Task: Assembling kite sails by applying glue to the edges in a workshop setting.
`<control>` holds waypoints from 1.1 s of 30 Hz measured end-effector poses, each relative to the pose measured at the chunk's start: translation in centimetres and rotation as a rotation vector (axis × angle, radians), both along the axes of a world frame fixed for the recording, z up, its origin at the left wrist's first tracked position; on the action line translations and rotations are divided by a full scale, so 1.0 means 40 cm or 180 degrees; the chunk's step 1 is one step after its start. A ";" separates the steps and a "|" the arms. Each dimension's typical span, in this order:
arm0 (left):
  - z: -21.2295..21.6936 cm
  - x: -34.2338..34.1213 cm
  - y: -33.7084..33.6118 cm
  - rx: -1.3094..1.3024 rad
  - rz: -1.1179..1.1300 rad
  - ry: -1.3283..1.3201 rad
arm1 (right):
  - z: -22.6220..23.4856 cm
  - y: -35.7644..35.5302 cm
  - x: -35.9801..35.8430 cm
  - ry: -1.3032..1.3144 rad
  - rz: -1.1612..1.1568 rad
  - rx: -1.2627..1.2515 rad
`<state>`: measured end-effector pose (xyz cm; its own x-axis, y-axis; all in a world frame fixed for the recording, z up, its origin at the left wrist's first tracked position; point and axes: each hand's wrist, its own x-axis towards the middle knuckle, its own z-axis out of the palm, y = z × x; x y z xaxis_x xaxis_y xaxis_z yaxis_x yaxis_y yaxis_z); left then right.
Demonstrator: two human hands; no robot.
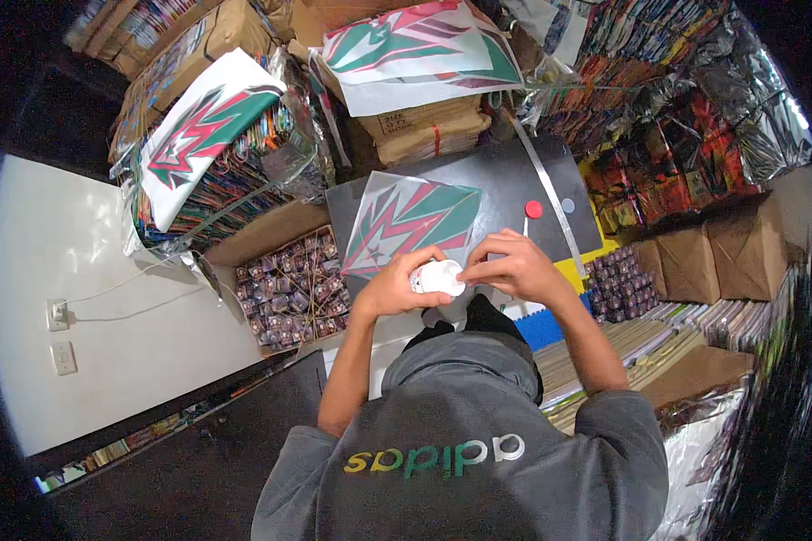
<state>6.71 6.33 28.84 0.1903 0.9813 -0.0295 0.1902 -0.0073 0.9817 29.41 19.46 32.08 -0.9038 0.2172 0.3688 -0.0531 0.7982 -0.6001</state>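
Note:
My left hand (390,287) is wrapped round a small white tub (438,278), its opening tilted toward my right hand. The fingers of my right hand (521,270) are pinched together at the tub's rim; whatever they hold, if anything, is hidden. Both hands are over the near edge of a black tabletop (505,162). Beyond them lies a diamond-shaped, clear-edged sheet (424,215) patterned in green, red and white. A round red lid (533,209) with a thin white stem sits to the right, and a grey disc (568,206) lies farther right.
An open carton (284,233) of small bundled packs stands at the left. Patterned sheets (212,131) cover stacked paper bundles. Brown paper-wrapped parcels (744,243) and purple packs (622,284) line the right. A metal strip (546,185) crosses the tabletop. Cables hang from a wall socket (57,314).

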 end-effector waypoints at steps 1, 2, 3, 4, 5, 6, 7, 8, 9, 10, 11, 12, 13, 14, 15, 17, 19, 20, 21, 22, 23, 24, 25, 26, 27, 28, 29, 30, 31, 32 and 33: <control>0.007 -0.003 -0.006 -0.0001 -0.0002 0.0053 | 0.006 0.002 -0.001 -0.0111 0.0137 0.0088; 0.020 -0.004 -0.002 0.0004 -0.0007 0.0043 | 0.013 0.003 0.000 -0.0121 0.0132 0.0093; 0.032 -0.005 0.001 0.0004 -0.0064 0.0512 | 0.021 0.003 0.001 -0.0255 0.0240 0.0258; 0.036 -0.004 0.006 0.0003 -0.0119 0.0982 | 0.025 0.004 0.003 -0.0388 0.0350 0.0422; 0.037 -0.003 0.009 0.0004 -0.0105 0.0980 | 0.025 0.005 0.004 -0.0389 0.0363 0.0426; 0.038 0.000 0.014 -0.0012 -0.0130 0.1026 | 0.024 0.007 0.008 -0.0437 0.0394 0.0597; 0.039 0.004 0.019 -0.0029 -0.0156 0.1073 | 0.024 0.011 0.011 -0.0484 0.0424 0.0769; 0.046 0.007 0.023 -0.0028 -0.0143 0.1073 | 0.025 0.014 0.014 -0.0482 0.0436 0.0773; 0.056 0.013 0.027 -0.0083 -0.0188 0.1022 | 0.027 0.017 0.018 -0.0472 0.0481 0.0768; 0.064 0.019 0.034 -0.0138 -0.0236 0.0971 | 0.029 0.022 0.023 -0.0462 0.0525 0.0763; 0.068 0.024 0.042 -0.0134 -0.0224 0.0977 | 0.028 0.028 0.027 -0.0456 0.0534 0.0770; 0.071 0.030 0.052 -0.0125 -0.0280 0.0972 | 0.026 0.034 0.033 -0.0531 0.0574 0.0763; 0.073 0.038 0.063 -0.0117 -0.0337 0.0968 | 0.024 0.041 0.039 -0.0607 0.0612 0.0755; 0.076 0.046 0.075 -0.0111 -0.0321 0.0973 | 0.025 0.051 0.046 -0.0601 0.0625 0.0765; 0.078 0.056 0.087 -0.0093 -0.0334 0.1019 | 0.026 0.061 0.053 -0.0584 0.0643 0.0760; 0.074 0.078 0.116 -0.0070 -0.0333 0.1073 | 0.026 0.089 0.073 -0.0558 0.0670 0.0764; 0.061 0.103 0.146 0.0151 -0.0184 0.1194 | 0.027 0.123 0.095 -0.0590 0.0663 0.0745; 0.065 0.115 0.163 0.0144 -0.0179 0.1194 | 0.029 0.137 0.108 -0.0588 0.0669 0.0740; 0.072 0.127 0.181 0.0039 -0.0158 0.1229 | 0.033 0.152 0.119 -0.0529 0.0594 0.0872; 0.076 0.138 0.198 -0.0069 -0.0137 0.1262 | 0.034 0.167 0.132 -0.0471 0.0518 0.1001; 0.076 0.148 0.215 -0.0081 -0.0121 0.1266 | 0.033 0.185 0.143 -0.0463 0.0536 0.0994; 0.075 0.159 0.231 0.0080 -0.0038 0.1299 | 0.031 0.204 0.156 -0.0377 0.0478 0.1041; 0.075 0.170 0.247 0.0239 0.0044 0.1332 | 0.029 0.223 0.169 -0.0291 0.0421 0.1086; 0.075 0.182 0.263 0.0225 0.0058 0.1338 | 0.029 0.242 0.182 -0.0282 0.0437 0.1077; 0.076 0.195 0.279 0.0355 0.0348 0.1269 | 0.030 0.261 0.195 -0.0127 0.0309 0.0854; 0.077 0.207 0.292 0.0485 0.0639 0.1201 | 0.030 0.278 0.207 0.0027 0.0182 0.0630; 0.077 0.219 0.305 0.0471 0.0648 0.1209 | 0.019 0.295 0.221 0.0034 0.0194 0.0618; 0.079 0.231 0.314 0.0560 0.0860 0.1197 | 0.001 0.310 0.234 0.0251 -0.0128 0.0252; 0.082 0.241 0.325 0.0648 0.1074 0.1186 | -0.010 0.323 0.245 0.0465 -0.0449 -0.0118; 0.085 0.253 0.335 0.0623 0.1089 0.1194 | -0.007 0.327 0.250 0.0465 -0.0431 -0.0142; 0.088 0.265 0.344 0.0680 0.1193 0.1298 | 0.004 0.326 0.248 0.0449 -0.0740 -0.0657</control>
